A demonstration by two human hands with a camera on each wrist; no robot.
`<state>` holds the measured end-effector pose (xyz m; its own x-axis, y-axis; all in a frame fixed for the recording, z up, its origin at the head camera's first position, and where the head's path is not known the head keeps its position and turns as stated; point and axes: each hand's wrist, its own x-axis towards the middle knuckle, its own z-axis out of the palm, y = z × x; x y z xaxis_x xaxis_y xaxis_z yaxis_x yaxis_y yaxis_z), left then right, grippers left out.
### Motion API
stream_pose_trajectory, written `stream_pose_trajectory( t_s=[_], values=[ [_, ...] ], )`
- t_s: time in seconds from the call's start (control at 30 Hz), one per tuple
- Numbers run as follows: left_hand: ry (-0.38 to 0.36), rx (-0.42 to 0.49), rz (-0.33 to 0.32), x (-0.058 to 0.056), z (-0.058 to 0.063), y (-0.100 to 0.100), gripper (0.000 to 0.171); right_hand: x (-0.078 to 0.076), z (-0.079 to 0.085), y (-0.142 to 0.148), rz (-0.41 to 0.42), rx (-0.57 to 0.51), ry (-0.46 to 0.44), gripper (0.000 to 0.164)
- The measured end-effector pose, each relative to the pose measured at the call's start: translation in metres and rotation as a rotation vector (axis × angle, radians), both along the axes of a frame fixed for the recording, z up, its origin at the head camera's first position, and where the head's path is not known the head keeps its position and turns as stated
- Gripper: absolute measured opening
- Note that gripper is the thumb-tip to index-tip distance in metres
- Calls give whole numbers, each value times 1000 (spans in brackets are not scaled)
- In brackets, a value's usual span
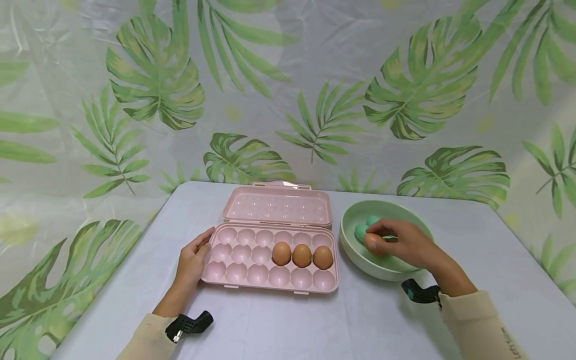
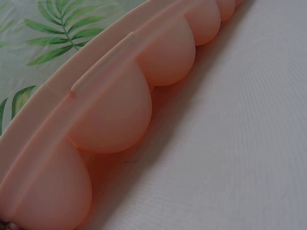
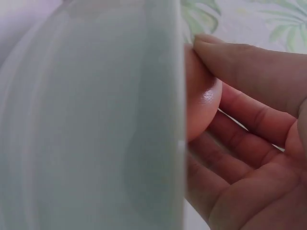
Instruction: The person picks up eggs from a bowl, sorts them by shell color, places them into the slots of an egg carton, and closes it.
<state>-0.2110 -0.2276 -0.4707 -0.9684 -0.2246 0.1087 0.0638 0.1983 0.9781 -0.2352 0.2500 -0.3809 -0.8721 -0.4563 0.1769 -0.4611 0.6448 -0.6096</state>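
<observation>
My right hand (image 1: 402,242) is over the pale green bowl (image 1: 386,272) and pinches a brown egg (image 1: 372,243) between thumb and fingers. In the right wrist view, the bowl's wall (image 3: 96,120) hides part of this egg (image 3: 204,96). Green eggs (image 1: 361,232) lie in the bowl beside it. To the left, my left hand (image 1: 192,260) rests with extended fingers against the left edge of a pink egg carton (image 1: 231,281). Its lid (image 1: 277,206) is folded back. Three brown eggs (image 1: 302,256) sit in the middle row's right-hand cups.
Carton and bowl stand side by side on a white-covered table (image 1: 279,325). A leaf-patterned curtain (image 1: 315,75) hangs behind and at both sides. The underside of the carton's cups (image 2: 115,110) fills much of the left wrist view.
</observation>
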Motion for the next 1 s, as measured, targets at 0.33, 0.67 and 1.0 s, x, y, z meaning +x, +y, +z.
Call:
stream_pose_trajectory(
  t_s=[0.33, 0.67, 1.0],
  values=[
    [-15, 1, 5, 1, 0, -1, 42, 4, 6, -15, -18, -104, -35, 37],
    [-7, 0, -2, 2, 1, -1, 41, 1, 9, -28, -14, -137, 15, 37],
    [-12, 9, -8, 1, 3, 0, 40, -2, 11, -46, 20, -261, -38, 37]
  ],
)
